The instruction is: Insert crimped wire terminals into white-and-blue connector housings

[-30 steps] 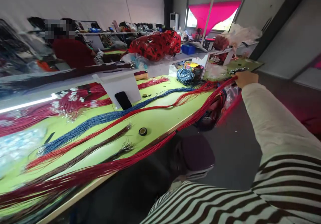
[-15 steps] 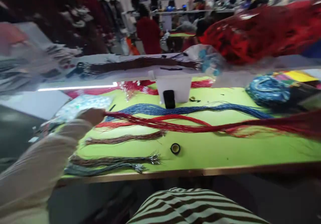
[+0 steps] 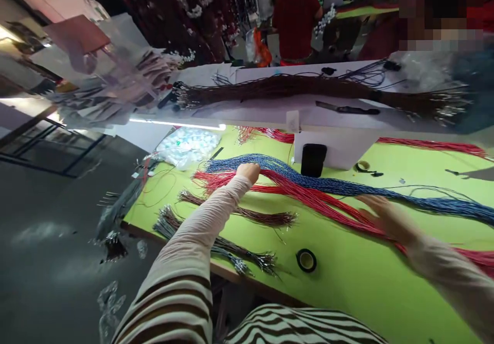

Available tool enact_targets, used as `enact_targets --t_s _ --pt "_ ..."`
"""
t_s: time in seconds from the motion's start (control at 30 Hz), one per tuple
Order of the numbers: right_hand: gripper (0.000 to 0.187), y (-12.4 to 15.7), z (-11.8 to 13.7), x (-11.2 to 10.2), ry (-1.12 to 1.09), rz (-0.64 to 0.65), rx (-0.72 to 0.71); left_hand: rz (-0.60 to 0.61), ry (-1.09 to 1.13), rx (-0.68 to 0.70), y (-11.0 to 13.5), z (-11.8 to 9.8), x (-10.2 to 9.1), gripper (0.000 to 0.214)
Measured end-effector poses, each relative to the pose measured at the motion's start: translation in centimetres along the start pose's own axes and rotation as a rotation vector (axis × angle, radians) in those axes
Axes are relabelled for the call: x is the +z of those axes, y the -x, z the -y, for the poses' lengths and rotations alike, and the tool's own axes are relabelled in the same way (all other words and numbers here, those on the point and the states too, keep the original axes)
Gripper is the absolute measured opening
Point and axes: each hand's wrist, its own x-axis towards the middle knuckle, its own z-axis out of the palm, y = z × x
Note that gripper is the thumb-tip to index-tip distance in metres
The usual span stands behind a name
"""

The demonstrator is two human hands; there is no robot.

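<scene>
two hands on the red wire bundle (image 3: 320, 202): left hand (image 3: 249, 172) fingers curled, grip unclear; right hand (image 3: 386, 218) fingers spread open.

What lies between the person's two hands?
The head view shows red wires and blue wires running between the left hand and right hand.

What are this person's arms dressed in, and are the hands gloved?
Both arms wear long cream sleeves reaching the wrists. The left sleeve changes to dark brown and cream stripes toward the upper arm, matching the striped top at the chest. The right sleeve shows only cream here. The left hand and right hand are bare.
</scene>
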Motion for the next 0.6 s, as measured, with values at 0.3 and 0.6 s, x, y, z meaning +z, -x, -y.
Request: enact_targets --t_s 0.3,0.6 --pt "0.041 -15.6 19.3 10.5 -0.493 0.468 -0.042 -0.057 0.041 0.092 2.0 3.9 2.3 0.029" --pt "0.028 -16.1 18.7 3.7 0.086 0.154 0.019 -0.109 0.114 -0.022 4.2 21.0 0.8 0.032"
